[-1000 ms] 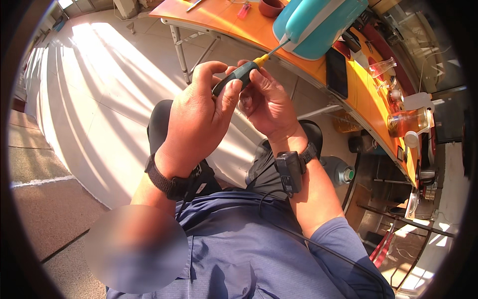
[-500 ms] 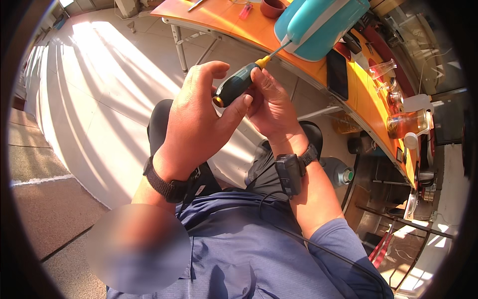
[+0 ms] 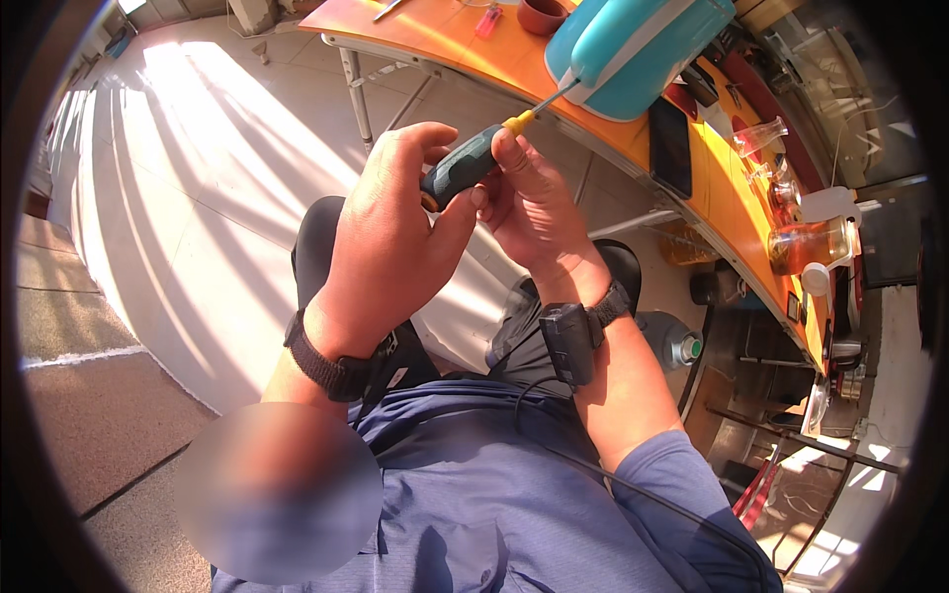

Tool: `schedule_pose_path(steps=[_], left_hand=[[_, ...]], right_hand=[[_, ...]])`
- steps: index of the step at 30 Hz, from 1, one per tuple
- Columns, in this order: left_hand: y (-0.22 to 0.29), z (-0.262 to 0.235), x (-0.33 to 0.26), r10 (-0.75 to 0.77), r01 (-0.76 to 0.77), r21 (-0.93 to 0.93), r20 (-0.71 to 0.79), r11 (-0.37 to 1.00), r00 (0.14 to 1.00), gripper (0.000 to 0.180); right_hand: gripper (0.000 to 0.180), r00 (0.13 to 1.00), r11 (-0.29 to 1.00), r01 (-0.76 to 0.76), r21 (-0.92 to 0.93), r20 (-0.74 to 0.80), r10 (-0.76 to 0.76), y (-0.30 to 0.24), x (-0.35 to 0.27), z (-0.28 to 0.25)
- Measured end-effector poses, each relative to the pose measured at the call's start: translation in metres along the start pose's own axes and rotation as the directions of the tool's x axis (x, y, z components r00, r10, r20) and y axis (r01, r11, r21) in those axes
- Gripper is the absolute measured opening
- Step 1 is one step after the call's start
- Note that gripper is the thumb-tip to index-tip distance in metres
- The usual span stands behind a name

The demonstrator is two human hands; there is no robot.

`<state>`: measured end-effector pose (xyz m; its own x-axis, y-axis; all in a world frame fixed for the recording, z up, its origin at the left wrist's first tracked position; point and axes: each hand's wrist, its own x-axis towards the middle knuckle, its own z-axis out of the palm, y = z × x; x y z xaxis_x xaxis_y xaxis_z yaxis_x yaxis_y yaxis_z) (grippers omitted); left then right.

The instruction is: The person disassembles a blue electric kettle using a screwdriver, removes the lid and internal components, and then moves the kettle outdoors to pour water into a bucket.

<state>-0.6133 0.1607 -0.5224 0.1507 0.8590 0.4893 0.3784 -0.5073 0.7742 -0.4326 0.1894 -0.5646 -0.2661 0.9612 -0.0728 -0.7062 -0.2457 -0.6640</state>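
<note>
A screwdriver with a dark green handle and a yellow collar slants up to the right between my hands. Its thin metal shaft ends against a teal plastic appliance with a white stripe, which lies near the edge of the orange table. My right hand pinches the front of the handle by the collar, thumb on top. Around the butt end curls my left hand, its thumb under the handle and its fingers partly hidden behind it. Whether the tip sits in a screw is too small to tell.
The orange table curves from the top to the right. On it are a brown-red cup, a red lighter, a black phone and a glass pitcher of amber liquid. A large plastic bottle stands beside my right knee.
The handle has turned slightly and shifted a little to the left. My left thumb has drawn back a bit and my right thumb has slid left; the teal appliance stays in place.
</note>
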Motion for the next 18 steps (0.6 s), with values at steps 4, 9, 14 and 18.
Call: schedule_pose_path(steps=[4,9,14,18], left_hand=[[0.01,-0.01,0.006,-0.326,0.342,-0.117,0.137,0.932,0.935,0.04],[0.004,-0.002,-0.001,-0.135,0.139,-0.092,0.056,0.986,0.989,0.042],[0.005,-0.004,0.0,-0.276,0.291,-0.158,0.11,0.944,0.955,0.038],[0.007,-0.002,0.0,-0.304,0.326,-0.248,0.125,0.912,0.944,0.036]], right_hand=[[0.033,1.0,1.0,-0.017,-0.017,-0.01,0.017,-0.013,-0.01,0.023],[0.034,0.999,0.999,0.011,-0.041,0.053,-0.009,-0.005,-0.001,-0.008],[0.034,1.0,1.0,-0.017,-0.026,-0.019,0.016,-0.005,-0.006,0.01],[0.038,0.999,0.997,0.01,-0.074,-0.046,-0.013,-0.008,-0.008,0.012]])
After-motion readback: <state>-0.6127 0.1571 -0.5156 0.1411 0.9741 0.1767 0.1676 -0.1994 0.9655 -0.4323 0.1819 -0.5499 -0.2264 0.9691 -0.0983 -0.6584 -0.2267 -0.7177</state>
